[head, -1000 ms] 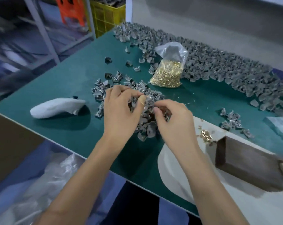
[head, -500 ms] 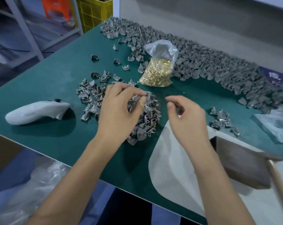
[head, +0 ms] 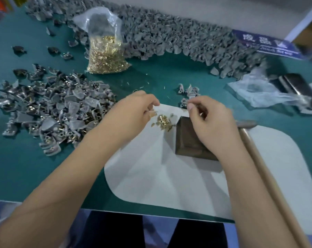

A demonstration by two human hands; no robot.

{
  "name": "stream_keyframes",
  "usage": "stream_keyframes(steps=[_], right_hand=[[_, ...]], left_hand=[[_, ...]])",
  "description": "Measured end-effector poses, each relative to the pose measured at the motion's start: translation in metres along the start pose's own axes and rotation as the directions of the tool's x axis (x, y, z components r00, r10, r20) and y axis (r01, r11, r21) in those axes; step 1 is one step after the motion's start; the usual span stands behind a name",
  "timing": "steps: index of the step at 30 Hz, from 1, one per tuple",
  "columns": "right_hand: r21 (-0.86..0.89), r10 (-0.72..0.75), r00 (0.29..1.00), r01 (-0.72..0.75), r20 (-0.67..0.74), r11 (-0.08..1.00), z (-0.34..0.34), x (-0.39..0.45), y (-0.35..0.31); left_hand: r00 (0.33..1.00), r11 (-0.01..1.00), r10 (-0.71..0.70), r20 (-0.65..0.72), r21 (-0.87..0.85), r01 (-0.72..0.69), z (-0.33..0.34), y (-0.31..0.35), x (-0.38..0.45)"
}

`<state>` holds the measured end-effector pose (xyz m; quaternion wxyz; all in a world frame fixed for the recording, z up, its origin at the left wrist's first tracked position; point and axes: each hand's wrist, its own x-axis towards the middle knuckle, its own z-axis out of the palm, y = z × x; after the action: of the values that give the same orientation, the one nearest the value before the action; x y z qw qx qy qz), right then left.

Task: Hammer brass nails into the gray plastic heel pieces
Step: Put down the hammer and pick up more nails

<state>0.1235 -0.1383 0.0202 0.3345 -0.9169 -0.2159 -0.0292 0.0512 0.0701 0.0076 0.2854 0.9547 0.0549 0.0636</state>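
Observation:
My left hand [head: 133, 111] hovers with curled fingers at the left edge of a small heap of loose brass nails [head: 163, 120] on the white mat [head: 169, 176]. Whether it pinches anything is hidden. Over the dark metal block [head: 189, 140], my right hand [head: 210, 122] has thumb and forefinger pressed together; I cannot make out anything between them. A pile of gray heel pieces with nails [head: 53, 108] lies to the left. The hammer [head: 259, 158] lies on the mat at the right, handle toward me. No hand touches it.
A clear bag of brass nails [head: 105, 56] stands behind the pile. A long bank of gray heel pieces [head: 178, 38] runs along the back of the green table [head: 26, 167]. A few heel pieces [head: 189, 92] lie behind the mat. Crumpled plastic [head: 269, 93] lies at the right.
Both hands left the heel-piece pile and moved right. The left hand now sits at the loose nails, the right hand over the block. The camera view swung right.

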Motion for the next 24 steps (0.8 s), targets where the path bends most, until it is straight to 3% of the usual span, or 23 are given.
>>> stream_keyframes(steps=[5,10,19,24], right_hand=[[0.001,0.016,0.998,-0.017,0.059,1.000,-0.001,0.006,0.002],[0.092,0.015,0.999,-0.017,0.030,0.996,-0.004,0.007,0.003],[0.110,0.015,1.000,-0.016,0.012,0.994,-0.004,0.005,0.003],[0.212,0.089,0.985,-0.057,-0.145,0.976,-0.007,0.012,0.008]], left_hand=[[0.994,0.995,-0.001,0.110,0.101,-0.010,-0.008,0.001,0.014],[0.999,0.995,-0.051,-0.011,0.086,0.052,-0.003,0.000,0.024],[0.998,0.991,-0.052,-0.037,0.122,0.056,0.007,0.007,0.037],[1.000,0.996,-0.006,-0.012,0.093,0.007,0.004,0.013,0.045]])
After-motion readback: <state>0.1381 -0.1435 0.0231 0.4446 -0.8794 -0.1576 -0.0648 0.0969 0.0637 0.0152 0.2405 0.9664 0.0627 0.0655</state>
